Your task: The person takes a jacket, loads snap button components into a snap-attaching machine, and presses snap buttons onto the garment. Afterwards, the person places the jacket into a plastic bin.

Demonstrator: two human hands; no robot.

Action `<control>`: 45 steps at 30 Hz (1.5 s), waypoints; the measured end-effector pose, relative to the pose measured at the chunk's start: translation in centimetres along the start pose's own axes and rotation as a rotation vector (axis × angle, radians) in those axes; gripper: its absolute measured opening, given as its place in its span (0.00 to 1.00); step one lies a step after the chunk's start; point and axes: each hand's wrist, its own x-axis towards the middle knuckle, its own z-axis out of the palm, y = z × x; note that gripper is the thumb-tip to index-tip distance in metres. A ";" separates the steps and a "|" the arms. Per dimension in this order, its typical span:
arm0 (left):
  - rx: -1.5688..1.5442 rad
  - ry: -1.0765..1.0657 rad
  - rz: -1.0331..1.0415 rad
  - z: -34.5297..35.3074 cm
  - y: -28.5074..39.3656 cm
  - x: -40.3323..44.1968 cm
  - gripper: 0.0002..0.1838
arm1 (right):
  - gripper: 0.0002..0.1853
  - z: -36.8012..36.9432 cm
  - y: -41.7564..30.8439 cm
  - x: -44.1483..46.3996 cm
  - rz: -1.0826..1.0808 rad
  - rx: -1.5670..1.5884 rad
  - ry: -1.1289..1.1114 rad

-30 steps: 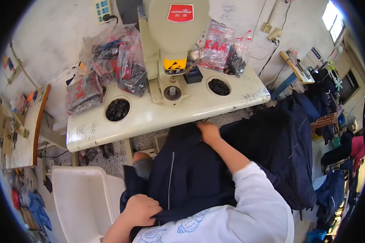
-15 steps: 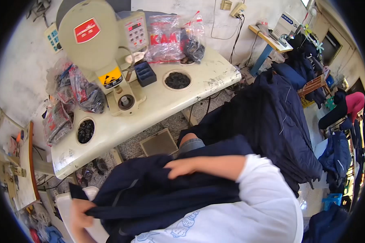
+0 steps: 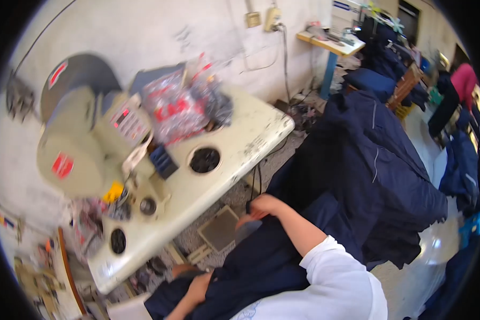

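A dark navy garment (image 3: 256,258) lies across my lap, bunched in folds. My left hand (image 3: 199,288) grips it near the lower end, with the fingertips partly buried in the cloth. Farther up, beside my knee, my right hand (image 3: 265,206) is closed on the garment's edge. To the right, a big heap of navy garments (image 3: 352,170) with thin pale piping stands close to my right arm. In front is the white worktable (image 3: 250,133) carrying a beige snap-fastening press (image 3: 80,144); neither hand touches it.
Round wells in the tabletop hold dark small parts (image 3: 205,160). Plastic bags (image 3: 176,106) and a dark blue divided box (image 3: 162,161) sit by the press. A pedal plate (image 3: 218,228) is on the floor. A person in pink (image 3: 464,82) bends over at far right.
My view has swung to the right. My right hand has moved forward to the garment's far edge by my knee, and my left hand has shifted along the cloth. The garment now lies more lengthwise.
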 end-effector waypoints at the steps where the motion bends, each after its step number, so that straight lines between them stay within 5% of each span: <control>1: -0.015 0.001 -0.058 0.2 -0.2 0.3 0.24 | 0.22 -5.3 2.9 3.4 0.060 0.278 0.188; 3: -0.178 -0.120 -0.193 0.5 -3.1 0.2 0.29 | 0.31 -11.6 7.8 8.0 0.184 0.824 0.534; 7: -0.141 -0.081 -0.307 -2.8 -0.5 9.1 0.29 | 0.37 -9.0 6.0 13.4 0.303 0.856 0.415; 9: -0.101 -0.031 -0.323 -3.9 0.7 12.5 0.28 | 0.30 -8.3 4.9 17.5 0.466 0.990 0.225; 12: -0.070 -0.011 -0.356 -5.0 0.8 15.7 0.28 | 0.15 -9.1 15.4 36.0 0.509 1.567 -0.130; 14: -0.068 -0.015 -0.379 -5.2 0.6 17.6 0.28 | 0.05 -9.2 15.3 33.8 0.526 1.714 0.104; 16: -0.069 -0.019 -0.400 -5.4 0.4 19.2 0.28 | 0.10 -9.8 10.2 24.8 0.570 1.938 0.493; 19: -0.071 -0.023 -0.420 -5.5 0.2 20.7 0.28 | 0.15 -16.7 26.4 40.3 0.309 1.813 -0.174; 21: -0.074 -0.034 -0.422 -5.5 0.1 21.5 0.27 | 0.18 -21.6 9.0 29.8 -0.647 1.794 0.540; 24: -0.069 -0.051 -0.409 -5.4 0.0 22.7 0.27 | 0.21 -31.5 -7.4 15.5 -1.109 1.043 0.822; 27: -0.068 -0.057 -0.400 -5.4 0.0 23.5 0.27 | 0.23 -29.7 -16.3 3.8 -1.525 0.518 0.986; 30: -0.069 -0.054 -0.395 -5.4 0.3 23.7 0.27 | 0.23 -29.5 -15.7 5.5 -1.567 0.593 1.141; 32: -0.067 -0.050 -0.395 -5.4 0.4 23.7 0.26 | 0.21 -32.4 -12.0 13.0 -1.152 0.920 1.081; 33: -0.067 -0.049 -0.395 -5.4 0.4 23.7 0.26 | 0.15 -33.4 -9.5 16.1 -0.687 0.735 1.045; 34: -0.065 -0.047 -0.396 -5.4 0.5 23.7 0.26 | 0.10 -34.5 -7.0 19.1 -0.145 0.214 0.889; 35: -0.064 -0.047 -0.397 -5.5 0.5 23.7 0.26 | 0.10 -35.5 -4.7 22.0 0.133 -0.191 0.607; 38: -0.070 -0.037 -0.416 -5.5 0.5 23.3 0.26 | 0.09 -33.2 -2.3 27.0 -0.106 0.366 0.854; 40: -0.071 -0.030 -0.427 -5.5 0.4 23.0 0.26 | 0.08 -32.1 -1.7 28.1 -0.095 0.584 0.750; 43: -0.076 -0.026 -0.440 -5.5 0.3 22.8 0.25 | 0.08 -31.8 -0.7 29.2 -0.112 0.453 0.806; 45: -0.077 -0.022 -0.442 -5.5 0.3 22.6 0.25 | 0.08 -31.3 -1.3 27.8 -0.336 0.654 0.760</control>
